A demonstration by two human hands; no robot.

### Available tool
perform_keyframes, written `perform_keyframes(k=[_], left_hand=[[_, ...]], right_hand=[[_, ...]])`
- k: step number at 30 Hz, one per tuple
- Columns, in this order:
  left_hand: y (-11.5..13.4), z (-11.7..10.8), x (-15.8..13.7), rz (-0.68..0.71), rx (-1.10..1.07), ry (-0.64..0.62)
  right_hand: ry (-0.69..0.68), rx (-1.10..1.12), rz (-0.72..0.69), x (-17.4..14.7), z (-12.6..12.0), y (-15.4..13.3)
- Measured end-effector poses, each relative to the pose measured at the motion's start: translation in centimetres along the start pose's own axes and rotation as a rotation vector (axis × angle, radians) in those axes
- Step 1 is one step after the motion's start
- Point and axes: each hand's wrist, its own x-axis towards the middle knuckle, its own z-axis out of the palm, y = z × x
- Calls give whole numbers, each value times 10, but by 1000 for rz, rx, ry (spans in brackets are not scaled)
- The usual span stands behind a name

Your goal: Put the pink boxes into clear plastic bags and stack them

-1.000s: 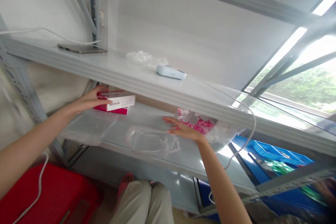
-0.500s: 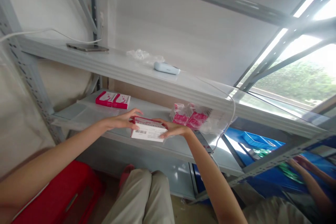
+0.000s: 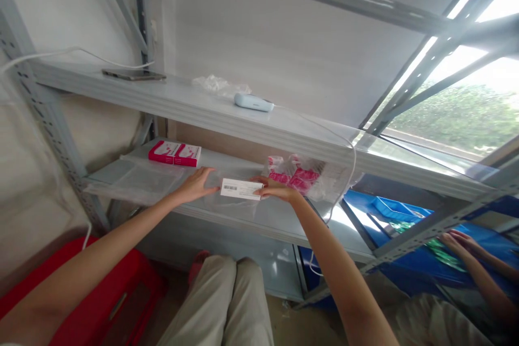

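A small carton (image 3: 240,189), with a white side and a barcode facing me, is over the middle shelf. My right hand (image 3: 276,189) grips its right end between thumb and fingers. Just off the carton's left end is my left hand (image 3: 197,186), open, thumb and fingers spread; the thumb tip is very close to the carton, and I cannot tell whether it touches. Two pink-and-white cartons (image 3: 174,153) lie side by side at the back left of this shelf. Clear plastic wrap with pink-and-white packs (image 3: 300,177) lies right of my right hand.
On the upper shelf (image 3: 194,105) are a phone (image 3: 133,74), crumpled clear plastic (image 3: 217,84) and a pale blue device (image 3: 253,102) with a white cable. A red stool (image 3: 101,297) stands lower left. At right, another person's hands (image 3: 458,240) work near a blue tray (image 3: 399,210).
My left hand has let go of the carton's left end and opened. The carton has moved slightly right and up in view, its white side now facing me, held in my right hand.
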Motion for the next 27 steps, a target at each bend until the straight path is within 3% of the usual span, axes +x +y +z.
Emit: perform_keyframes(k=[7,12,15,17,18,19,22,23,27], left_hand=[[-2,25,-5,-86,272,-32],[-5,28,4,-101,5,8],[-4,31,-4,-141,-76,188],[-1,40,-18,-145,47,392],[1,46,-26,-91,123,419],[5,54,-33,7,190,364],[19,81,-42,373,325,-47],[25,90,-40,436,366,-133],[45,114,-16,372,543,-141]], right_hand=[[4,-158,52,17,-2,23],[92,-229,-10,32,0,39],[144,-274,-14,42,0,44],[180,-297,-15,49,0,45],[197,-296,-11,52,0,45],[209,-292,-6,55,0,45],[246,-264,5,64,1,43],[250,-246,1,66,2,43],[273,-170,14,73,1,43]])
